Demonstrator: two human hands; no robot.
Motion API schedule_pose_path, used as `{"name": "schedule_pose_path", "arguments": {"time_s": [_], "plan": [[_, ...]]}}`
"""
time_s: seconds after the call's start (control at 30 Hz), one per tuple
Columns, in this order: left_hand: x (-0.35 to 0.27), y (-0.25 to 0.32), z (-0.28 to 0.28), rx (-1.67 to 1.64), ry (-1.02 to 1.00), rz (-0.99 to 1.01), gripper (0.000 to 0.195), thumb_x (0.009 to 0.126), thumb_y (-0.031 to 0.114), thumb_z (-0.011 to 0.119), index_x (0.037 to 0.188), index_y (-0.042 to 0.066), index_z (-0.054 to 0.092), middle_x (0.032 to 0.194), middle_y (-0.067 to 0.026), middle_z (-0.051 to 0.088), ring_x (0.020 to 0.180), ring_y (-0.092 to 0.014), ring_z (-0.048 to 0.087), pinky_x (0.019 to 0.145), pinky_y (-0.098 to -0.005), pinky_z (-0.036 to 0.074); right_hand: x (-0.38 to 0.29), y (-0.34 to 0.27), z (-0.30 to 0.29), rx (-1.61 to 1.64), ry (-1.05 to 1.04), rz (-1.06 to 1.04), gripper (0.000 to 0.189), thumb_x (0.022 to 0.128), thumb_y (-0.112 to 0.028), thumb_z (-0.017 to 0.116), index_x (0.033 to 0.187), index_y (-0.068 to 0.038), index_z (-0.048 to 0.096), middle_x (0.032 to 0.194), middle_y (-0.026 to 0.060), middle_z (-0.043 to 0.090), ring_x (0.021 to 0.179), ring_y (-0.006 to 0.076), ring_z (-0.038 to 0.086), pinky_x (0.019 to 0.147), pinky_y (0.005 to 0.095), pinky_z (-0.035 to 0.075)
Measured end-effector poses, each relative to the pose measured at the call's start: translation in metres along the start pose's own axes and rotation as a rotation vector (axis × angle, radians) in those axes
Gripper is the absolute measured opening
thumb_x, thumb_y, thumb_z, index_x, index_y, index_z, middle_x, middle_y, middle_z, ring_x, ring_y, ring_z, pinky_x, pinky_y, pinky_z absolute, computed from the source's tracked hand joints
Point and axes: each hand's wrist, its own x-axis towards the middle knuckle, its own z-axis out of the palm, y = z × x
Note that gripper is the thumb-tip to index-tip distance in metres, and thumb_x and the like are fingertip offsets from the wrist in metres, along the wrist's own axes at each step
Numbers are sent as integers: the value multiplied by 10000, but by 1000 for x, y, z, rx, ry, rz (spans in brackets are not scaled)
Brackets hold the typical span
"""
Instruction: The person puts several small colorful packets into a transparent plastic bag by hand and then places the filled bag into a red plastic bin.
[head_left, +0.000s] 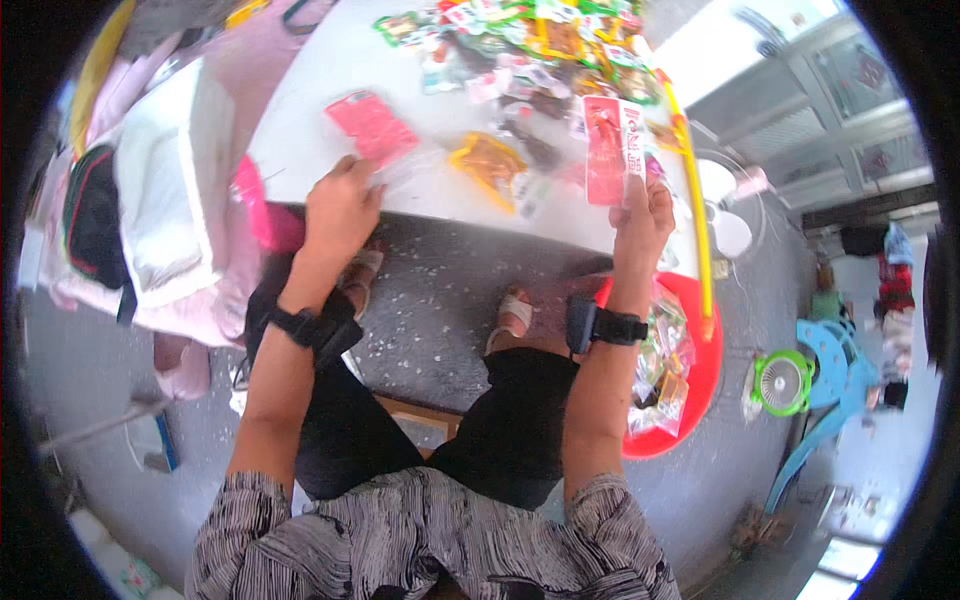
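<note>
My right hand (643, 210) holds a red and white printed snack packet (604, 150) upright by its lower end, over the right part of the white table (292, 142). At the table's near left edge, my left hand (346, 199) has its fingertips at a clear plastic edge, below a pink packet (371, 127); whether it grips this is blurred. A yellow-edged packet (491, 169) lies between my hands, with a dark-filled clear packet (531, 142) beside it. Many colourful small packets (555, 37) are heaped at the far side.
A red basin (705, 375) holding packets stands on the floor at my right. A yellow strip (694, 202) runs along the table's right edge. At left are a white bag (169, 187) and pink cloth (240, 75). Farther right stand a green fan (781, 382) and a blue plastic chair (832, 367).
</note>
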Motion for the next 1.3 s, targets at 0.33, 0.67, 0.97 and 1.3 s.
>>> {"name": "schedule_pose_path", "arguments": {"time_s": [0.33, 0.67, 0.97, 1.3], "plan": [[0, 8, 6, -65, -12, -60, 172, 698, 82, 637, 846, 33, 564, 794, -135, 573, 651, -303, 585, 576, -390, 465, -35, -1, 37, -131, -766, 483, 242, 807, -99, 600, 1021, 13, 587, 671, -5, 579, 411, 18, 406, 362, 148, 294], [0, 6, 2, -134, 58, -56, 129, 718, 62, 616, 833, 15, 578, 775, -145, 568, 622, -302, 571, 553, -378, 451, -58, -5, 54, -307, -560, -74, 130, 782, 6, 601, 908, -8, 575, 756, 36, 601, 616, 107, 579, 547, 212, 464], [6, 10, -2, -318, 127, -86, 88, 720, -11, 587, 802, -34, 606, 719, -155, 562, 602, -293, 558, 530, -339, 424, -82, 25, 67, -701, -425, -1082, 266, 653, 53, 616, 899, -46, 602, 948, 95, 609, 780, 248, 622, 630, 309, 516], [6, 4, -3, -258, 183, -30, 163, 719, -44, 538, 863, -15, 608, 755, -155, 556, 641, -325, 560, 560, -361, 437, -83, 44, 76, -870, -511, -1081, 293, 635, 57, 600, 913, -35, 591, 1021, 113, 541, 771, 252, 597, 608, 314, 517]]}}
